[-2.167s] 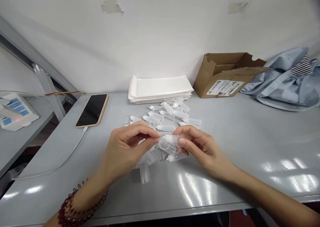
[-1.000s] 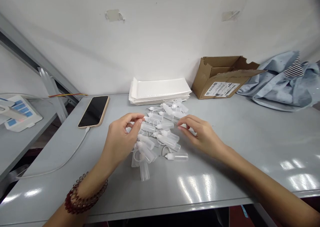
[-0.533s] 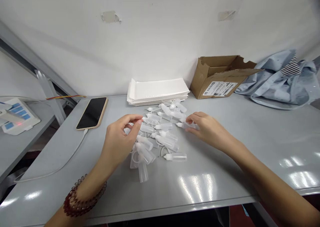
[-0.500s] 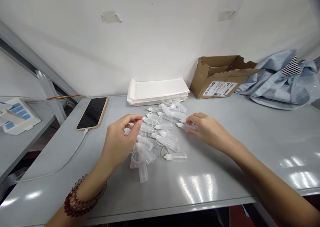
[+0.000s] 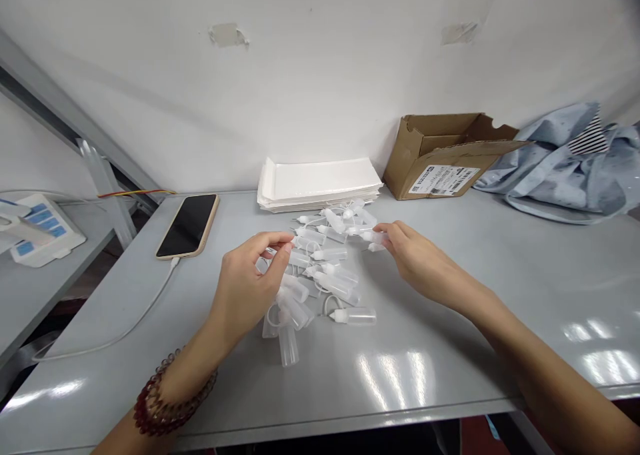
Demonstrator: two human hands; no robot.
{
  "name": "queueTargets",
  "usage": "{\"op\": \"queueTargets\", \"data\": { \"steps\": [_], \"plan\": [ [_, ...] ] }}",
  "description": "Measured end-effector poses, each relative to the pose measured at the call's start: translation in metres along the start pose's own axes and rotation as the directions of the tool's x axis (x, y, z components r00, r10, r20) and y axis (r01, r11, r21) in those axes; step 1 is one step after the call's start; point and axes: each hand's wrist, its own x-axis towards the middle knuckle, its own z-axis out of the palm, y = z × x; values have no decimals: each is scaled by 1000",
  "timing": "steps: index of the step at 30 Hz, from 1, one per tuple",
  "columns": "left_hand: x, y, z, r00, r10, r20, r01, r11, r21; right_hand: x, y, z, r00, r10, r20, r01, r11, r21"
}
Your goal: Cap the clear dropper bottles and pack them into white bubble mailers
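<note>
A loose pile of small translucent needle-tip squeeze bottles (image 5: 333, 285) with white caps and looped straps lies on the grey table (image 5: 435, 348). My left hand (image 5: 253, 268) is curled at the pile's left side, thumb and index finger close together beside a white cap. Whatever sits between those fingers is mostly hidden. At the pile's right edge, my right hand (image 5: 407, 251) pinches one squeeze bottle (image 5: 371, 236) between thumb and fingers. Another bottle's white tip shows just below it. One separate bottle (image 5: 356, 316) lies on its side at the front of the pile.
Behind the pile rests a stack of white card trays (image 5: 320, 181). An open cardboard box (image 5: 445, 165) and a bunched light-blue cloth (image 5: 565, 168) stand to its right. At left lies a phone (image 5: 187, 227) with a charging cable (image 5: 145, 308) running toward the table's front.
My right hand has shifted slightly up and left, lifting the bottle it holds toward the pile's back. My left hand stays nearly in place; the whole view has drifted a little.
</note>
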Motion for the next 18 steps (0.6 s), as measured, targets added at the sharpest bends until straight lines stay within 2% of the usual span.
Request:
{"op": "queueTargets", "data": {
  "steps": [3,7,12,15,16,18],
  "plan": [
    [-1,1,0,1000,12,-4,-11,1000,13,1,1,6,1000,-27,-4,27,1000,-12],
    [-1,3,1,999,32,4,-32,999,23,6,-1,12,999,8,-41,-8,1000,6],
    [-1,3,1,998,61,-2,-61,997,37,10,0,15,973,2,-229,2,1000,20],
    [-2,4,1,998,64,-13,-63,998,27,7,-5,7,941,-20,-338,93,975,201],
    [-3,5,1,998,55,-4,-55,998,9,5,-8,3,942,-21,-336,131,942,309],
    [-5,8,0,999,26,43,-24,998,-64,-1,-16,-4,964,-27,-266,175,815,552]
  ]
}}
